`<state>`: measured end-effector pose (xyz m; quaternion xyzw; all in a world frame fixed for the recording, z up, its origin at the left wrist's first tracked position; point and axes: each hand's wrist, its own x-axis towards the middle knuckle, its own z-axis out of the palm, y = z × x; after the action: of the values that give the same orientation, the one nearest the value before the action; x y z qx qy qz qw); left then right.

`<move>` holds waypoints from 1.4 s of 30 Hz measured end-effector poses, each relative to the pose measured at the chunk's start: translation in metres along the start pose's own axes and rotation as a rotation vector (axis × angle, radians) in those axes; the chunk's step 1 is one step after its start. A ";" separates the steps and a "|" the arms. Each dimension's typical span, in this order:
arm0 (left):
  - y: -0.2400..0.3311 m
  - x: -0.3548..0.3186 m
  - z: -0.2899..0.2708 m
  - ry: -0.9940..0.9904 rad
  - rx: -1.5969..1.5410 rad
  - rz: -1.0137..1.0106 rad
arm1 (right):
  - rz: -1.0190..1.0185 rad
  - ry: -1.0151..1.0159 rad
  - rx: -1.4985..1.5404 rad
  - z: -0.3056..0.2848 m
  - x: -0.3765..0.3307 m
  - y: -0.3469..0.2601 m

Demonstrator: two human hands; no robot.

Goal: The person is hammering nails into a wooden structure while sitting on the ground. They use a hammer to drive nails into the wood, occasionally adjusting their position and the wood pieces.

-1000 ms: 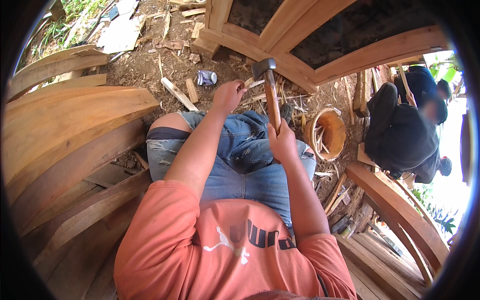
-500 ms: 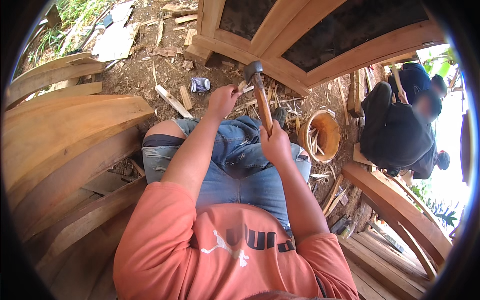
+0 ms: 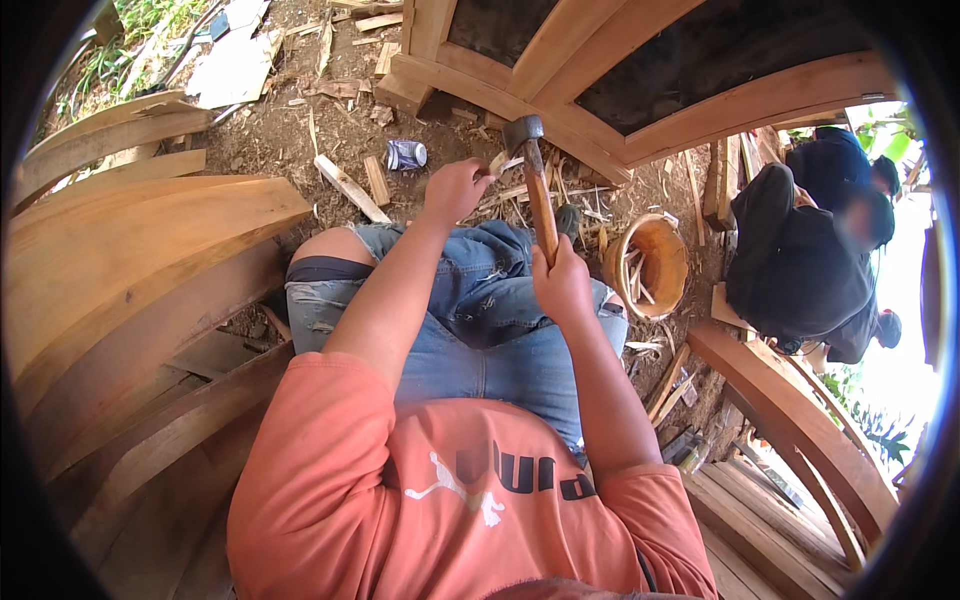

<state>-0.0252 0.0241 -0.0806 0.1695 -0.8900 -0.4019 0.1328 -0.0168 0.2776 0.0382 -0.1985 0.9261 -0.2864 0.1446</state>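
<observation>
— Head view, from left to right: what do you see first?

— Curved wooden planks [image 3: 130, 250] lie on the left, and a crushed can [image 3: 406, 154] is on the ground with wood scraps [image 3: 350, 187]. Then comes the left hand [image 3: 455, 190]. Its fingers are pressed together and pinch a small wooden piece [image 3: 498, 163], a peg or wedge I think, just beside the wooden frame [image 3: 560, 110].

— And the hammer?

— The right hand [image 3: 563, 285] is wrapped tight around the low end of the handle. The hammer [image 3: 535, 190] stands almost upright, with its head just above the small piece, near the left fingertips.

— How to strike well here?

— In my judgement short, light blows are best — the fingers are very near the hammer head. The piece should stay straight, and the left hand can go away when it holds by itself.

— What is more to the right?

— A wooden bowl [image 3: 650, 262], and another person in dark clothes [image 3: 800, 270] crouching — well apart from the hands.
</observation>
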 end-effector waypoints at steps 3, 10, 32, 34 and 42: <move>0.002 -0.002 -0.006 -0.051 -0.030 -0.031 | 0.024 -0.013 0.087 0.001 -0.006 -0.001; -0.016 -0.008 0.001 0.061 -0.167 -0.035 | 0.055 -0.046 0.060 0.016 -0.012 -0.019; -0.026 0.000 -0.004 -0.258 0.105 -0.271 | 0.061 0.028 0.063 0.007 -0.012 -0.005; -0.035 -0.006 -0.012 -0.291 0.204 -0.307 | 0.041 0.016 0.059 0.007 -0.012 -0.009; 0.043 -0.006 -0.127 -0.526 0.278 -0.371 | 0.046 0.024 0.057 0.012 -0.021 -0.008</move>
<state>0.0191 -0.0318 0.0328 0.2355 -0.8940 -0.3242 -0.2006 0.0080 0.2755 0.0366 -0.1696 0.9235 -0.3117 0.1458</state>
